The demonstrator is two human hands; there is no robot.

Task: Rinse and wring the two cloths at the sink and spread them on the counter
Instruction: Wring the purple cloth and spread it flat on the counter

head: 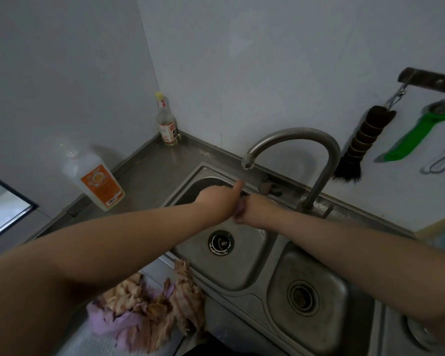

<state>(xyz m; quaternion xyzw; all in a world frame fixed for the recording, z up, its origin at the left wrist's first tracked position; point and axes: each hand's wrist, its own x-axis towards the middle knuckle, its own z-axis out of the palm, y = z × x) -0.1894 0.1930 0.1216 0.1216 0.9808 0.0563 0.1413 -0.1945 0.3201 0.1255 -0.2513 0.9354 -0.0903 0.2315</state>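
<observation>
Item one: small wadded pale-purple cloth [240, 209], over the left steel sink basin [244, 255]; you are clenching it between both hands, only a sliver showing. Your left hand [217, 202] is gripping it with fingers curled under, thumb sticking up. Your right hand [252, 210] is pressing against the left, grasping the same wad.

Item two: crumpled purple-and-tan cloth [149, 301], lying on the steel counter [144, 176] at the basin's near-left corner, well apart from your hands.

Surroundings: curved steel faucet [293, 145] arching above your hands; white orange-labelled jug [95, 176] and clear yellow-capped bottle [166, 119] standing on the counter; dark brush [357, 145] and green-handled tool [419, 134] hanging on the wall.
</observation>
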